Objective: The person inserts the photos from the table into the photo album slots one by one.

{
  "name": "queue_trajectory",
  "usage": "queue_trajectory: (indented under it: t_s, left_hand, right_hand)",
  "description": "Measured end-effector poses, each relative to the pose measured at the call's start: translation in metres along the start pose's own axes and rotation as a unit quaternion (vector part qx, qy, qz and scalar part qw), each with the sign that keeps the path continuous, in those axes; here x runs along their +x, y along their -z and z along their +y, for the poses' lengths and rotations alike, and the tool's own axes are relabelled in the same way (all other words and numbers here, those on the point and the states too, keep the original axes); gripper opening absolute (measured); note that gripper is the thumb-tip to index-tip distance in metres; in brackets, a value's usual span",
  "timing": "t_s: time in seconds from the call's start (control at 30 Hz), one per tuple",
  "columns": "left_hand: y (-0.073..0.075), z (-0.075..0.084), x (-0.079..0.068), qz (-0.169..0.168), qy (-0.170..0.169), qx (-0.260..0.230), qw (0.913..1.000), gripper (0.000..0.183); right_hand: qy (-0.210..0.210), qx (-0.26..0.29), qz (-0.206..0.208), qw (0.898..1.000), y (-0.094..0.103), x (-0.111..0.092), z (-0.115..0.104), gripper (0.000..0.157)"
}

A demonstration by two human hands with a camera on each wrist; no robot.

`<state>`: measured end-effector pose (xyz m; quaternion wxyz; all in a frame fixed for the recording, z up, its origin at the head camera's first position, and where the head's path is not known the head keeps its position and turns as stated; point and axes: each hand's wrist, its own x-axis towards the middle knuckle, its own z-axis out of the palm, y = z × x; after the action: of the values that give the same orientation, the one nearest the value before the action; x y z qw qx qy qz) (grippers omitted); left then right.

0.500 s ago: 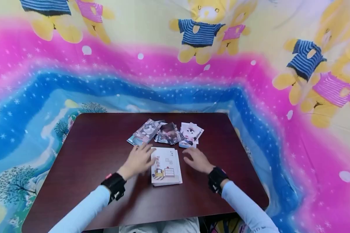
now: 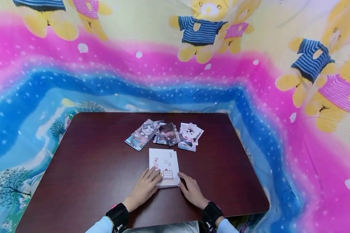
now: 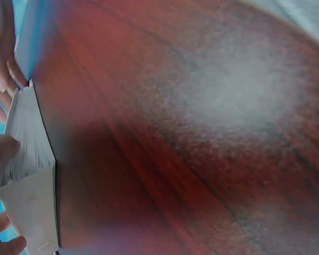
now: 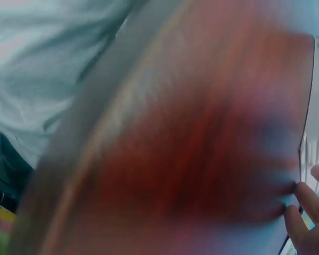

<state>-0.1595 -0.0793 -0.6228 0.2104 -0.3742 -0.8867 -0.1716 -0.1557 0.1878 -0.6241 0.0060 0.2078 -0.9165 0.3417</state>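
Observation:
A thick stack of printed cards [image 2: 161,155], the top one white with a room drawing, lies on the table before me. A few of its cards stick out along the right side. My left hand [image 2: 145,185] lies over the stack's near left corner, fingers stretched across the top card. In the left wrist view, the left thumb [image 3: 8,146] touches the layered edges of the stack [image 3: 29,207]. At the stack's right side, my right hand [image 2: 191,191] has its fingertips right at the edge. The right wrist view shows those fingertips [image 4: 303,188] against the lower edge of the stack.
Behind the stack lie three groups of picture cards: cat cards [image 2: 142,134] at left, dark photo cards [image 2: 167,133] in the middle, white dog cards [image 2: 190,134] at right. The dark brown table [image 2: 90,168] backs onto a patterned cloth [image 2: 151,77].
Both hands have come nearer to my body and in toward the stack. They hovered beside its upper part before; now they touch its near end and right edge.

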Motion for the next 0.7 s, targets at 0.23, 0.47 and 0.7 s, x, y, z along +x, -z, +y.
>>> queue_trajectory:
  t_s: [0.23, 0.47, 0.7]
  left_hand:
    - [0.004, 0.001, -0.002, 0.033, 0.009, -0.041, 0.9986, 0.047]
    - [0.013, 0.004, -0.005, 0.101, 0.044, -0.109, 0.9879, 0.066]
    - [0.04, 0.012, -0.022, 0.167, 0.246, -0.242, 0.9235, 0.069]
  right_hand:
    - [-0.014, 0.034, 0.039, 0.999, -0.009, 0.003, -0.004, 0.04]
    - [0.042, -0.012, 0.007, 0.999, -0.016, 0.013, -0.007, 0.049]
    - [0.105, -0.087, -0.048, 0.989, -0.02, 0.015, -0.011, 0.049]
